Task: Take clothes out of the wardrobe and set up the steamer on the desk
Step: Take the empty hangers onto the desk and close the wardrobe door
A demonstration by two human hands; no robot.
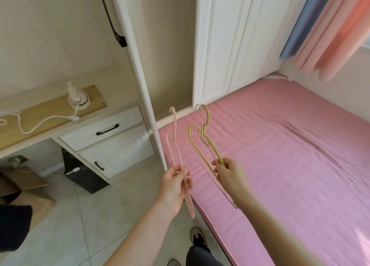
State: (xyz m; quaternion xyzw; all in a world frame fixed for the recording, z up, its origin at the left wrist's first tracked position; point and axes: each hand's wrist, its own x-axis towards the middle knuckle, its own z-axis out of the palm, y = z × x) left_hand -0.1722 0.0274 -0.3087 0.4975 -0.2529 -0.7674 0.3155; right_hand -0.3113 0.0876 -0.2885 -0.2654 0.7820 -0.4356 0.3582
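A pink bed (290, 155) fills the right side of the view, and everything else sits around it. At its head stands the white wardrobe (230, 45), doors closed on the right; one open door (140, 81) juts toward the camera along the bed's left edge. Pink and blue curtains (324, 29) hang beyond the bed's far right corner. Left of the bed, past the open door, a wooden surface (46, 113) over white drawers (108, 133) carries the white steamer (77, 97), upright near the surface's back edge, its cord (40, 123) trailing across the wood. Over the bed's near left edge, the left hand (176, 187) is closed around pale pink hangers (178, 157), hooks pointing up. Just beside it over the bed, the right hand (232, 177) pinches a yellow hanger (206, 141) and a thinner pale hanger, whose exact grip I cannot tell.
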